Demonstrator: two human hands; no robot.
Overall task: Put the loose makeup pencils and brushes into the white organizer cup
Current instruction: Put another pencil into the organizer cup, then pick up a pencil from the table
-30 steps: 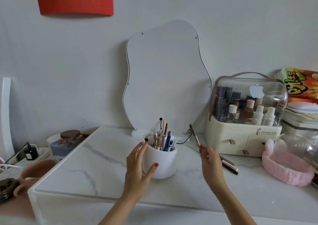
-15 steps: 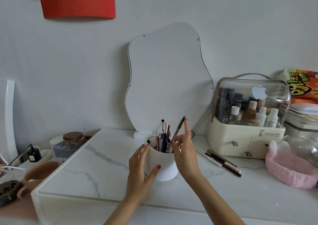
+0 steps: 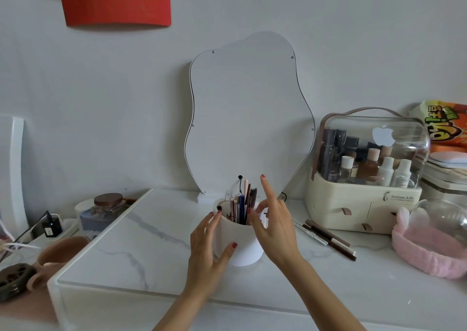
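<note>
White cup (image 3: 243,251) full of pencils (image 3: 241,208)

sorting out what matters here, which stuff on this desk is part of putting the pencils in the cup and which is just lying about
Part of the job:
- white organizer cup, steadied by the left hand
- right hand at the cup's rim
- loose pencils lying on the desktop right of the cup

Just lying about:
- wavy mirror
- cosmetics case
- pink headband
- glass jar
- snack bag
</note>
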